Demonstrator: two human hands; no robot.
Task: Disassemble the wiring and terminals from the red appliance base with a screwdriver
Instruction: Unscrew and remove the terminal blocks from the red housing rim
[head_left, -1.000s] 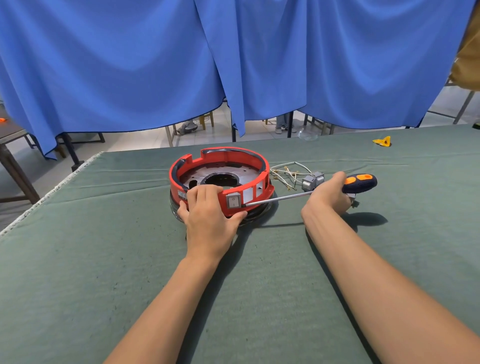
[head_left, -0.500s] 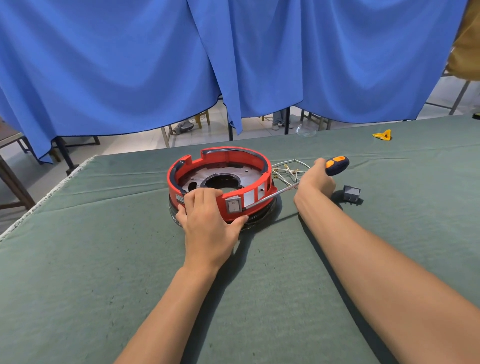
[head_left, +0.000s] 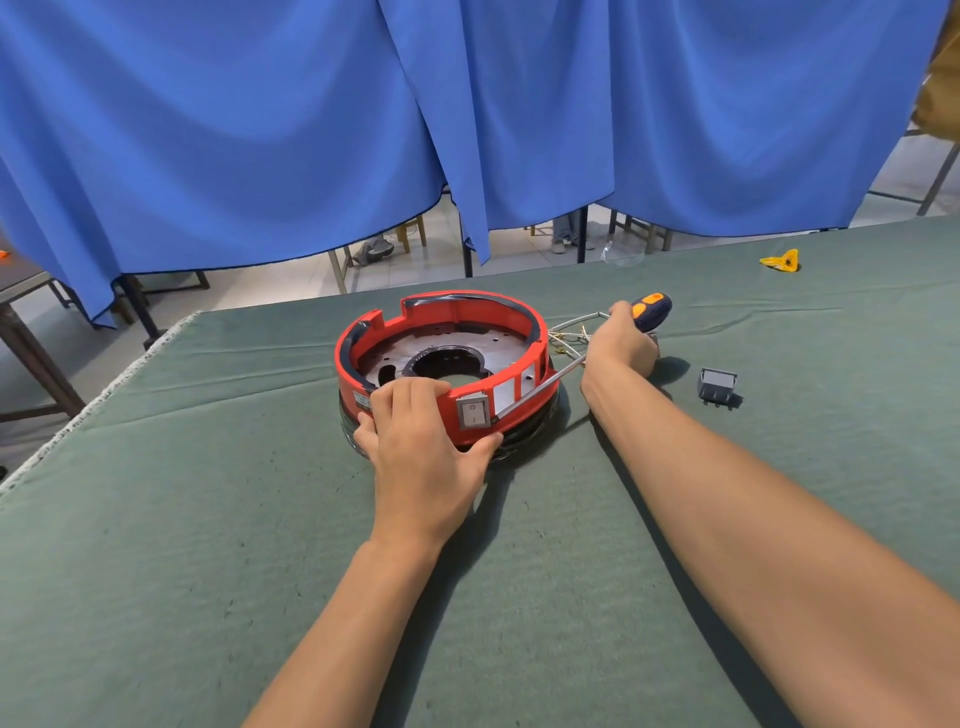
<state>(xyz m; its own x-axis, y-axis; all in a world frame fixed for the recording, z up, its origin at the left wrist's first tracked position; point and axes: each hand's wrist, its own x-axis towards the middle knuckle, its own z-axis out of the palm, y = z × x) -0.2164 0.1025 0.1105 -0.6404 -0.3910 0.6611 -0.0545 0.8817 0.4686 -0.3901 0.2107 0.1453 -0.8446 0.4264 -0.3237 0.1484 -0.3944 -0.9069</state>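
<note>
**Red appliance base under disassembly, two hands engaged**

Item 1. Red appliance base (head_left: 447, 332): a round red ring with a grey metal plate and a central opening inside, sitting on a green cloth-covered table (head_left: 208, 519). A grey rocker switch (head_left: 474, 414) is set in the near wall, just right of the left hand's fingers and just above its thumb. White rectangular panels sit in the wall further right of that switch.

Item 2. Left hand (head_left: 421, 457): fingers curled over the near rim of the base, fingertips inside the ring, thumb pressed against the lower outer wall. It grips the base.

Item 3. Right hand (head_left: 621, 345): fingers wrapped closed around the handle of the screwdriver (head_left: 540, 384). The orange-and-dark handle end protrudes beyond the fingers on the far side. The metal shaft runs from under the hand toward the person and leftward, along the outer wall of the base, its tip reaching the right edge of the mounted switch.

Item 4. Loose wiring (head_left: 569, 338): a tangle of pale wires with small terminals, lying on the cloth just left of the right hand's fingers, beside the far-right wall of the base.

Item 5. Detached grey switch (head_left: 718, 385): lies on the cloth right of the right hand, apart from it.

Item 6. Small yellow object (head_left: 779, 260): on the far part of the table, well beyond the right hand's fingers.

Item 7. Blue curtain (head_left: 467, 104): hangs behind the table's far edge.
</note>
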